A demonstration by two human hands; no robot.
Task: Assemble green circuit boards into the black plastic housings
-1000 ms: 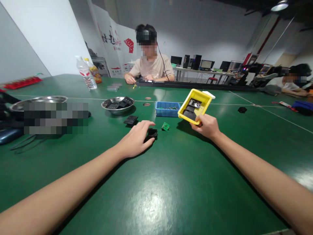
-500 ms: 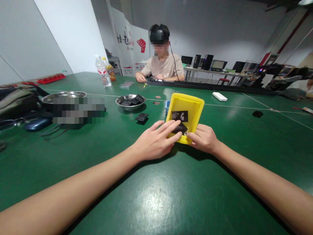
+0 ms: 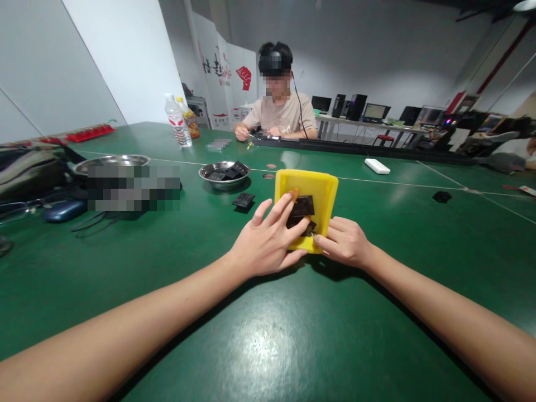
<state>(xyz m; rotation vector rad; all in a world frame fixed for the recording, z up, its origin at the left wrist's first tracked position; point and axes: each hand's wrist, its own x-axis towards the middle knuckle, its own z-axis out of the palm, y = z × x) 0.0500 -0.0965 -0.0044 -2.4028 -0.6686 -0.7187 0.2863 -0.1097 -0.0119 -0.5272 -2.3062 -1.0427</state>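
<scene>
A shallow yellow plastic tray (image 3: 325, 192) stands tilted up over the table, its inside facing me. My right hand (image 3: 347, 241) grips its lower right edge, thumb on the rim and fingers curled behind. My left hand (image 3: 266, 239) is open, with fingers spread across the tray's left side and reaching inside. Flat black square pieces (image 3: 305, 206) lie in the tray, partly covered by those fingers. Small shiny bits at the tray's bottom are too small to name. To the left, another black square piece (image 3: 243, 201) rests on the table.
A steel bowl (image 3: 205, 177) of black pieces sits left of the tray; a larger steel bowl (image 3: 142, 161) is farther left. Two bottles (image 3: 181, 131), a white box (image 3: 377, 166) and a small black item (image 3: 441, 196) stand around. Across the green table (image 3: 268, 335) a person works.
The tray has swung left and slightly down, now hiding the blue object behind it. My left fingers have spread and moved up inside it; my right hand shifted slightly left, still gripping.
</scene>
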